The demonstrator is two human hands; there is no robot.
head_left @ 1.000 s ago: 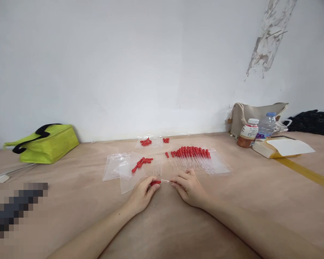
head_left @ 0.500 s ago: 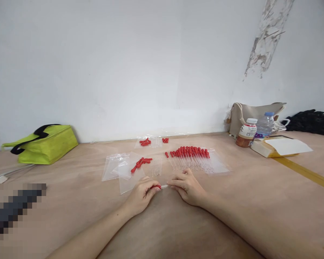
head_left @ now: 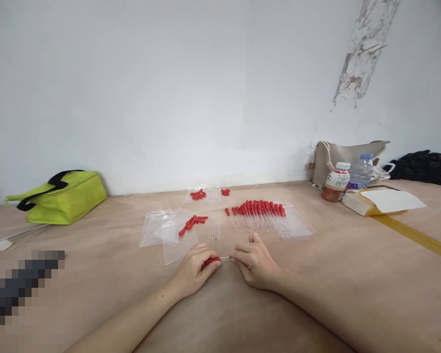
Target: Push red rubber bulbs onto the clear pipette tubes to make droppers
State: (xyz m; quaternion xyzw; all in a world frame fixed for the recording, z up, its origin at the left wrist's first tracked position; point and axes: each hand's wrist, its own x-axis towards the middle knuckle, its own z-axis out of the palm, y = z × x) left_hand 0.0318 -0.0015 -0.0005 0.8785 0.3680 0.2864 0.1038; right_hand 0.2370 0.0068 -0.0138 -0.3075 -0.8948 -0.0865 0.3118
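Observation:
My left hand (head_left: pixel 197 267) pinches a red rubber bulb (head_left: pixel 212 261) between thumb and fingers. A thin glass tube (head_left: pixel 225 258) runs from the bulb's mouth to my right hand (head_left: pixel 255 262), whose fingertips are closed on it. Whether the tube sits inside the bulb I cannot tell. Beyond my hands lie loose red bulbs (head_left: pixel 192 223) on clear plastic bags (head_left: pixel 171 230), with several bare glass tubes (head_left: pixel 214 227) beside them. A row of droppers with red bulbs (head_left: pixel 260 208) lies to the right, partly on another clear bag (head_left: pixel 297 223).
Near the wall lie more red bulbs (head_left: pixel 198 194) on a plastic bag. A lime-green bag (head_left: pixel 68 198) stands on the left. At the right are a drink bottle (head_left: pixel 336 182), a clear bottle (head_left: pixel 362 171), a beige bag (head_left: pixel 323 156) and a tissue pack (head_left: pixel 369 201).
Both hands, with the bulb and tube, have shifted slightly down in the view. A little more of the tube shows between them. The things on the table lie as before.

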